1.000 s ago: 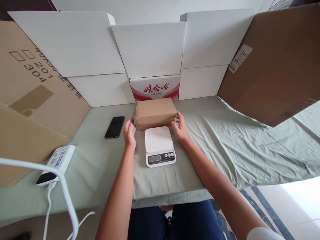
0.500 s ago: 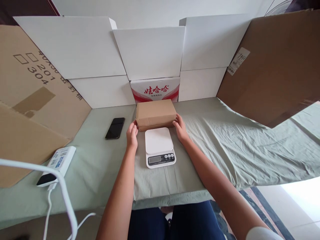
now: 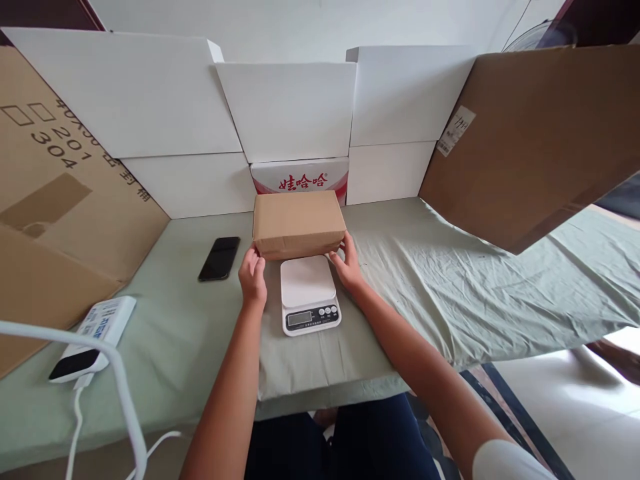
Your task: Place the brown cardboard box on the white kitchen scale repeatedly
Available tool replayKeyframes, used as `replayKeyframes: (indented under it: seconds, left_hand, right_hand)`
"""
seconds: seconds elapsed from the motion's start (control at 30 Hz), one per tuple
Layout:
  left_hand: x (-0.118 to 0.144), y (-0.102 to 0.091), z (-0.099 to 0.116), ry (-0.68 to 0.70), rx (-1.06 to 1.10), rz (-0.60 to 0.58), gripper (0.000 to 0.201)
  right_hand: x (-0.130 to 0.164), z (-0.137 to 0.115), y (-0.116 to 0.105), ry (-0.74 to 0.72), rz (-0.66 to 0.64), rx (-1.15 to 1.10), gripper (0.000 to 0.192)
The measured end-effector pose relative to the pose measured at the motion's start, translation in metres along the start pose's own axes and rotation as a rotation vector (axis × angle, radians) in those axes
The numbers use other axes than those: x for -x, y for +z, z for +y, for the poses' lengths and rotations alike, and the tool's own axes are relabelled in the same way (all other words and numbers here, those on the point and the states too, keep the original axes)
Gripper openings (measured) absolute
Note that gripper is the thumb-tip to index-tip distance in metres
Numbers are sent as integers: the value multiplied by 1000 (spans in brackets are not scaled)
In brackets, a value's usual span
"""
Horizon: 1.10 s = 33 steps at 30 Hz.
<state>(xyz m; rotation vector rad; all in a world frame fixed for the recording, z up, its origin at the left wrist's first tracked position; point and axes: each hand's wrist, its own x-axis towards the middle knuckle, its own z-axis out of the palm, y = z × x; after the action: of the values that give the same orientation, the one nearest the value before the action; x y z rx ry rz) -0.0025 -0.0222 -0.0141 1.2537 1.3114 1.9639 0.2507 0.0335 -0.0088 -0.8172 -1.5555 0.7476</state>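
A plain brown cardboard box is held between both hands, lifted a little, its near edge just over the back of a white kitchen scale. My left hand grips the box's lower left corner. My right hand grips its lower right corner. The scale sits on the green cloth directly in front of me, with a small display and buttons along its front.
A black phone lies left of the box. A white power strip with a cable lies at the near left. White cartons and a red-printed carton line the back; brown cardboard sheets lean at both sides.
Both hands closed onto the box's lower corners, and the box has come up off the cloth and toward me, over the back of the scale. The camera view shifted slightly right.
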Motion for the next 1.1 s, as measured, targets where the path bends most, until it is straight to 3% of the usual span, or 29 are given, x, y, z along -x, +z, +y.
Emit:
replayKeyframes:
  seconds: [0.2, 0.4, 0.6, 0.87, 1.1]
  left_hand:
    - [60, -14, 35, -44, 47, 27, 70]
    - [109, -32, 39, -174, 72, 14, 76]
    - [109, -31, 42, -241, 90, 38, 79]
    - [110, -31, 45, -207, 44, 38, 76]
    - [102, -35, 54, -104, 195, 222, 62]
  right_hand:
    - [35, -28, -15, -58, 8, 31, 71]
    - [77, -45, -32, -33, 22, 50, 63]
    - [79, -44, -32, -29, 15, 26, 60]
    - [79, -46, -32, -4, 18, 42, 61]
    - [78, -43, -36, 14, 148, 29, 64]
